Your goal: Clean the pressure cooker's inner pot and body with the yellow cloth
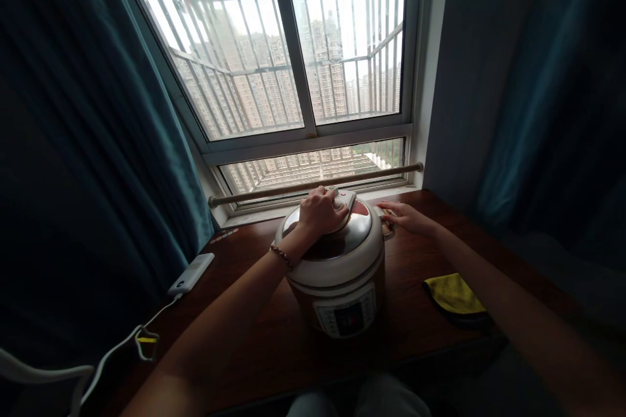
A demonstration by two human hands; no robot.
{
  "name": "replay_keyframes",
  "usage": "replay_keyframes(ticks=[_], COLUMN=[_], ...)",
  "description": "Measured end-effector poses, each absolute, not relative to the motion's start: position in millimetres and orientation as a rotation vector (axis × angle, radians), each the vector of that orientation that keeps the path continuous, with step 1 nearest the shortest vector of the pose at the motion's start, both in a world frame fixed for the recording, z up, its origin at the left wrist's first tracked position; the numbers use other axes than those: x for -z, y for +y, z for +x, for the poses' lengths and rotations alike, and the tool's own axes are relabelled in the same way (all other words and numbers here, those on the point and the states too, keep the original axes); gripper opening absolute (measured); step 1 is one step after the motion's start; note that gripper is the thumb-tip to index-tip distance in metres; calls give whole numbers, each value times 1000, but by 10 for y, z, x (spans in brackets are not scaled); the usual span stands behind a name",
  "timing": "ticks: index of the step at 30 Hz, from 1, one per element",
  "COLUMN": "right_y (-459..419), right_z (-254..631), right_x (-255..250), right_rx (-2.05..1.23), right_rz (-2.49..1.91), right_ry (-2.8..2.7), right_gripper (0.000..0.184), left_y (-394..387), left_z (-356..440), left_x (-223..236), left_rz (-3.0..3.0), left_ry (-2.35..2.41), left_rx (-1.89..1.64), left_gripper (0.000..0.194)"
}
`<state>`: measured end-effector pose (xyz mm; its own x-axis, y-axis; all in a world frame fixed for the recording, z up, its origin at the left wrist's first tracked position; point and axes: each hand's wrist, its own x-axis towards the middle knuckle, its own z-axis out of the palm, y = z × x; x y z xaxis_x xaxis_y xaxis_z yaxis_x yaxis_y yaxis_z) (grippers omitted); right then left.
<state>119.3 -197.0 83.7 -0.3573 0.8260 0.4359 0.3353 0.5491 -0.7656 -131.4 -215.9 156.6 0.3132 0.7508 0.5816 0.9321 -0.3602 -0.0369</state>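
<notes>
A white and brown electric pressure cooker [338, 275] stands on the dark wooden table with its control panel [348, 318] facing me. Its shiny metal lid [359, 234] is on. My left hand [320, 212] is closed around the lid handle [348, 199] on top. At the cooker's right side, my right hand [403, 216] grips the side handle [388, 229], fingers over its upper part. The palm of that hand is partly hidden.
A yellow cloth [454, 294] lies on the table [405, 293] at the right. On the left are a white power bank or similar device [193, 273] and a white cable [110, 355]. Behind the cooker, a rail [274, 193] crosses the window; curtains [161, 143] hang beside it.
</notes>
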Motion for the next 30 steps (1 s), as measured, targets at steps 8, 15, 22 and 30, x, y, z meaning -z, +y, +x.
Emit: replay_keyframes(ticks=[8, 15, 22, 30], right_y=[-1868, -1826, -1748, -1783], right_z=[1218, 1232, 1250, 1091], right_x=[-768, -769, -476, -155], right_rx=[-853, -843, -1028, -1098], right_rz=[-958, -1081, -1107, -947], right_ry=[-1949, -1845, -1461, -1149], right_gripper=[42, 41, 55, 60], left_y=[-2129, -2123, -2133, -2061], left_z=[-1288, -1268, -1367, -1598], left_x=[-1478, -1396, -1454, -1476], left_rz=[-2235, -2232, -2319, -2513], left_ry=[-1555, -1577, -1504, -1164], left_rx=[667, 647, 587, 509], left_gripper=[38, 38, 51, 45])
